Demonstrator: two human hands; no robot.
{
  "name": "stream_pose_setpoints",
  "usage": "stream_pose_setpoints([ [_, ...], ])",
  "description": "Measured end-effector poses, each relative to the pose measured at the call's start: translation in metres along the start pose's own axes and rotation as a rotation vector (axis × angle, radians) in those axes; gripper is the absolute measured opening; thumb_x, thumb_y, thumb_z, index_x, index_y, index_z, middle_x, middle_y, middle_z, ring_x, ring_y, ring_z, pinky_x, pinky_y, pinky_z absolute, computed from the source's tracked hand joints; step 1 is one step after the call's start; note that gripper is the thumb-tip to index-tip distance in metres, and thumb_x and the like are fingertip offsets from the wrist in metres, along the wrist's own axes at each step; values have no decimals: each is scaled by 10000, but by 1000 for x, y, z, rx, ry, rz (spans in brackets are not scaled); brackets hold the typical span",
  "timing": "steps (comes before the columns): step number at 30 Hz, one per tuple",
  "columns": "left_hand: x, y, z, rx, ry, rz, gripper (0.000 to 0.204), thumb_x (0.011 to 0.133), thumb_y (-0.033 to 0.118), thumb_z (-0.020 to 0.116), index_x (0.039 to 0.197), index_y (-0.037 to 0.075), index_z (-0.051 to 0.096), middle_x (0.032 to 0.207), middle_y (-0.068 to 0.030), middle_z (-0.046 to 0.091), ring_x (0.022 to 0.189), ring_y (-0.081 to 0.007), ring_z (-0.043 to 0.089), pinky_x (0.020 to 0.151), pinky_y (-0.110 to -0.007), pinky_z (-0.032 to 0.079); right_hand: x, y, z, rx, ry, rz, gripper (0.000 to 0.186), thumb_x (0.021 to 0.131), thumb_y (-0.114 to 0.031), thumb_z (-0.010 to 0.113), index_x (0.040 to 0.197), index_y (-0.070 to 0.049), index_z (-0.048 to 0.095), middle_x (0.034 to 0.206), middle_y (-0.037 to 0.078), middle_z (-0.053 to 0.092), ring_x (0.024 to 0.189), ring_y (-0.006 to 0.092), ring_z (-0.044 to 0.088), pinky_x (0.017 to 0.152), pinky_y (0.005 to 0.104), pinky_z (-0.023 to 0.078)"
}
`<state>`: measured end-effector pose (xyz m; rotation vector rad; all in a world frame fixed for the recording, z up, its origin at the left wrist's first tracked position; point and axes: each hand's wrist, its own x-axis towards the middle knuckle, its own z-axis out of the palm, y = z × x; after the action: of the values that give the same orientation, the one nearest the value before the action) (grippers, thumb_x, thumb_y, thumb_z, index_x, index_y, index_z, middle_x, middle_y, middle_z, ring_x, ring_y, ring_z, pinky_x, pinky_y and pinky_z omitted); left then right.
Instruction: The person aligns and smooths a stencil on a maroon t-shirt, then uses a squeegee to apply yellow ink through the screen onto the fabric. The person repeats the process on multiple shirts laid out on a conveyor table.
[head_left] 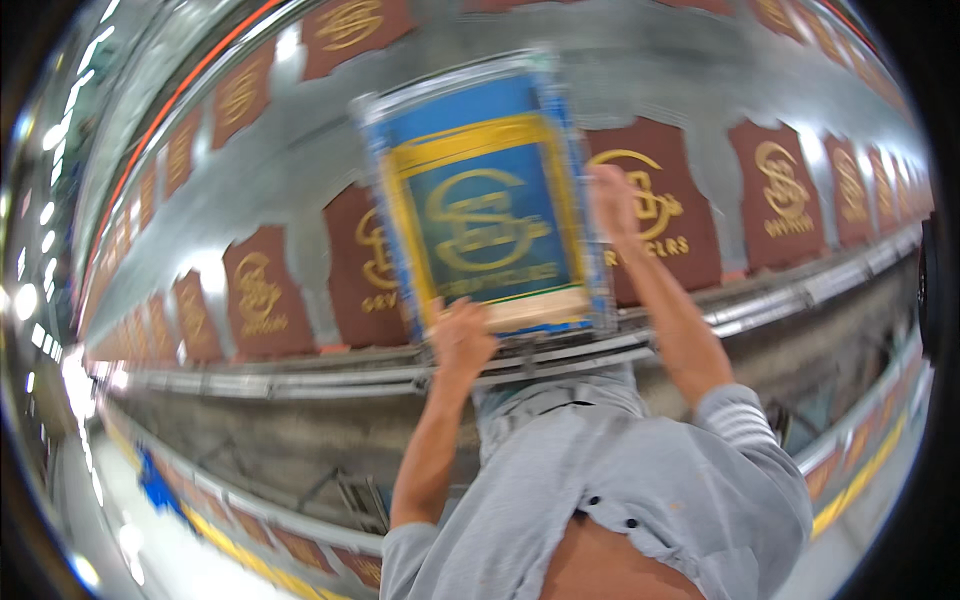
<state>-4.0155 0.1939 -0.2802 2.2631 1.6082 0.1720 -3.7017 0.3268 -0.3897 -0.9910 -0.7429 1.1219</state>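
A screen printing frame (482, 150) with blue mesh, a yellow border and a see-through emblem is in front of me, slightly tilted and smeared by motion. Closed at its lower left corner is my left hand (462, 338), beside the left end of a pale wooden squeegee (540, 311) lying across the frame's lower part. My right hand (613, 203) grips the right edge partway up, its fingers blurred. Maroon cut fabric pieces (665, 215) with yellow prints lie beside and partly under the frame. Whether the frame touches the table is hard to tell.
A long grey printing table (440, 45) carries rows of printed maroon pieces (262, 285) to both sides. A metal rail (270, 384) runs along its near edge, close to my body. Behind me is another table edge with a yellow strip (240, 556); a blue item (158, 485) hangs there.
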Motion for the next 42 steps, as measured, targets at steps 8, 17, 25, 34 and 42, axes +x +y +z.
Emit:
stream_pose_setpoints([
  [8, -43, -123, -47, 2, -60, -82, 341, 679, 28, 668, 1007, 79, 747, 1060, -83, 734, 1167, -313, 612, 1129, -597, 289, -44, 5, 171, -927, 173, 148, 245, 960, -231, 543, 1055, -61, 692, 935, 203, 712, 917, 385, 684, 809, 442, 523],
  [17, -40, -147, -47, -13, -50, -29, 308, 708, -14, 656, 987, 76, 752, 1035, -106, 732, 1132, -312, 627, 1087, -563, 355, -46, 30, 187, -1035, 205, 99, 244, 964, -226, 543, 1042, -43, 685, 842, 188, 701, 770, 346, 676, 721, 420, 508],
  [25, -68, -136, -35, -19, 142, 38, 280, 721, 17, 599, 960, 52, 740, 990, -126, 724, 967, -345, 663, 827, -427, 521, -43, 39, 194, -1195, 205, 15, 238, 949, -219, 521, 1040, -80, 691, 1009, 193, 686, 985, 373, 644, 860, 444, 490],
  [34, 47, -182, -80, 3, -177, -95, 172, 732, 104, 665, 875, 67, 753, 851, -175, 717, 823, -371, 698, 756, -479, 543, -54, -37, 271, -1463, -1002, 13, 146, 833, -171, 687, 940, -94, 749, 955, 110, 690, 942, 343, 662, 817, 453, 523],
  [42, 183, -244, -117, 94, -150, -61, 147, 740, 89, 657, 839, 48, 758, 796, -192, 709, 773, -365, 703, 709, -463, 547, 62, 16, 293, -1574, -854, -72, 105, 733, -60, 635, 806, -66, 709, 816, 137, 690, 830, 335, 681, 738, 439, 540],
])
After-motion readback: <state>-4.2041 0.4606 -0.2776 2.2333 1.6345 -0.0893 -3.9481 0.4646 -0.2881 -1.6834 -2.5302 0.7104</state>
